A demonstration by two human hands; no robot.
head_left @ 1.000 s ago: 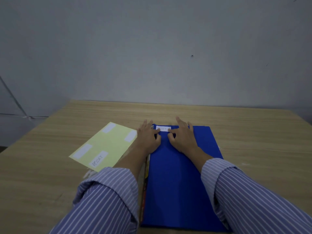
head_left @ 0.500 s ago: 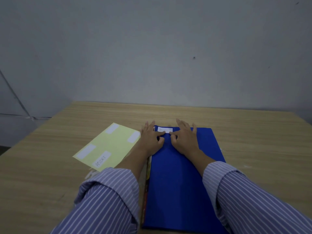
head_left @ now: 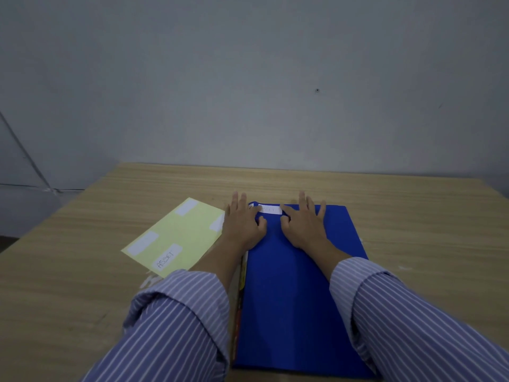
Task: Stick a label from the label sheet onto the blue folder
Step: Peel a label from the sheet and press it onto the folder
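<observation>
The blue folder (head_left: 289, 293) lies lengthwise on the wooden table in front of me. A white label (head_left: 271, 209) sits flat near its far left corner. My left hand (head_left: 243, 221) rests palm down at the label's left end, fingers spread, a fingertip touching it. At the label's right end my right hand (head_left: 304, 223) lies flat on the folder, its fingers apart too. The pale yellow label sheet (head_left: 176, 235) lies to the left of the folder with several white labels on it, one reading ASSET.
The wooden table (head_left: 413, 216) ends at a grey wall behind. Coloured paper edges (head_left: 242, 279) stick out along the folder's left side. A small white scrap (head_left: 150, 282) lies near the sheet's front corner.
Both hands have slid slightly apart along the label, fingers spreading flatter. The view has shifted a little; the folder and sheet stay put.
</observation>
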